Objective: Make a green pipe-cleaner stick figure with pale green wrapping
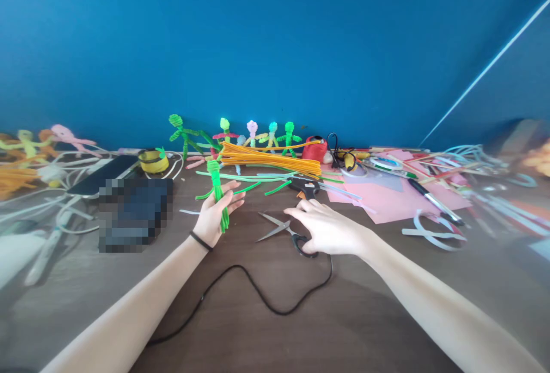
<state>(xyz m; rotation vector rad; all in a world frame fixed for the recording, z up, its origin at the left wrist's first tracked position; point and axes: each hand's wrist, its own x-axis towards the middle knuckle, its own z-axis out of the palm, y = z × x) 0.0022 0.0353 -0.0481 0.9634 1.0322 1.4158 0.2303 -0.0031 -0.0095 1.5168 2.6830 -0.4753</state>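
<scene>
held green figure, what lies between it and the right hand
In the head view, the spread blades of the scissors lie between the green figure in the left hand and the right hand.

Dark brown table, 1 black cord, spread scissors, pink paper, loose green stems
</scene>
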